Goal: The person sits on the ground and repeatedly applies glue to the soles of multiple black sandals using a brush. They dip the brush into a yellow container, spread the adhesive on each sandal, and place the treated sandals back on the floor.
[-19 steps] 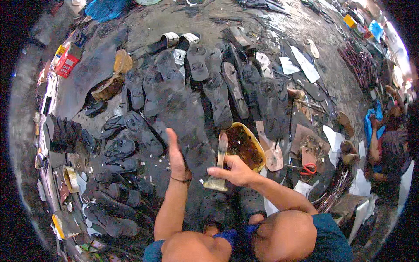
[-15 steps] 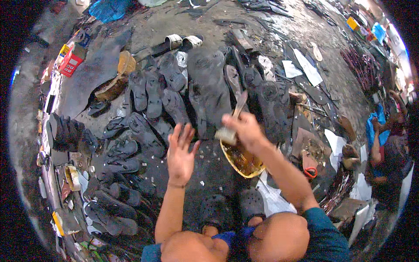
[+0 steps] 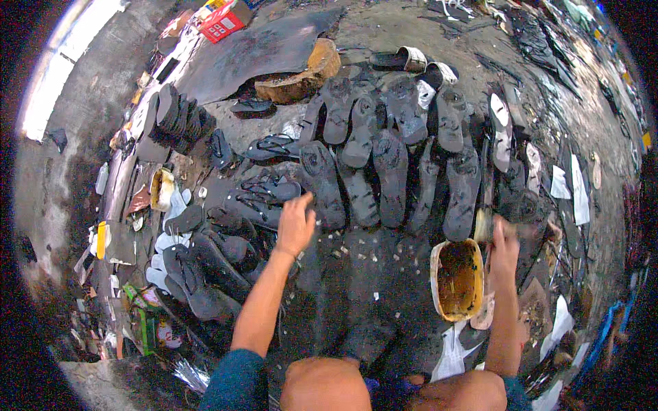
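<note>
My right hand (image 3: 504,248) is closed round a brush (image 3: 483,225), its pale bristles blurred, just right of a shallow tub (image 3: 436,281) with brown, glue-like liquid inside. My left hand (image 3: 295,226) is open, with nothing in it. Its fingertips reach the end of a black strapped sandal (image 3: 271,190); whether they touch it I cannot tell. Ahead of both hands, dark sandal soles (image 3: 391,179) lie in rows on the ground. Another sole (image 3: 462,195) lies directly beyond the tub.
A stack of black soles (image 3: 179,118) stands at the far left, near a cut wooden block (image 3: 301,77) and a dark sheet (image 3: 257,51). More sandals (image 3: 199,281) are heaped left of my left arm. White scraps (image 3: 452,353) lie below the tub, and a red box (image 3: 223,24) sits at the back.
The view has swung left. My right hand with the brush has gone from over the tub to its right side. My left hand has moved left to the strapped sandals.
</note>
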Motion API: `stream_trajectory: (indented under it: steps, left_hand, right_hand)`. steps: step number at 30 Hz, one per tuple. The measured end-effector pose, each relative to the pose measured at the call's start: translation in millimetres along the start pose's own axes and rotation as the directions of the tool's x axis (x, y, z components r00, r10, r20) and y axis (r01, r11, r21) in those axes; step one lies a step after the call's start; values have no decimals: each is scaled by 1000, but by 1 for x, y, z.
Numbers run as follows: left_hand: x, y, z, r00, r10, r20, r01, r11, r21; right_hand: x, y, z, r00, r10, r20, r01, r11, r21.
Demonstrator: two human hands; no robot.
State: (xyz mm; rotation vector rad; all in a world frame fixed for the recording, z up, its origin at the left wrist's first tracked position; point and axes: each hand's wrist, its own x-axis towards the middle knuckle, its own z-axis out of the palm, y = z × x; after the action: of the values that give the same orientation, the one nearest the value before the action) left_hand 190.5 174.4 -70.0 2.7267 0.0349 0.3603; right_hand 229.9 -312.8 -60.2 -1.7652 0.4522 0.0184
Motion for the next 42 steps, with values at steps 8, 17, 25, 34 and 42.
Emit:
stream_trajectory:
  steps: [8,17,25,34,42]
  left_hand:
    - [179,-133,95,969,-123,215,-9,849,529]
    - [160,-317,99,982,-5,191,-135,689,712]
    - [163,-213,-65,907,-115,-404,186,973,140]
    - [-90,105,-81,711,563,422,-397,816,-420]
    - [-213,125,-58,635,206,745,-39,971,-236]
  right_hand:
    - [-167,4,-91,927,325,-187,-340,939,-57]
    - [-176,25,-84,971,188,-150,-217,953,-212]
    - [-111,-2,-14,961,-234,147,275,753,-598]
    - [-142,-47,-50,959,84,269,173,578,-797]
    - [-167,-51,-84,653,492,576,139,670,-729]
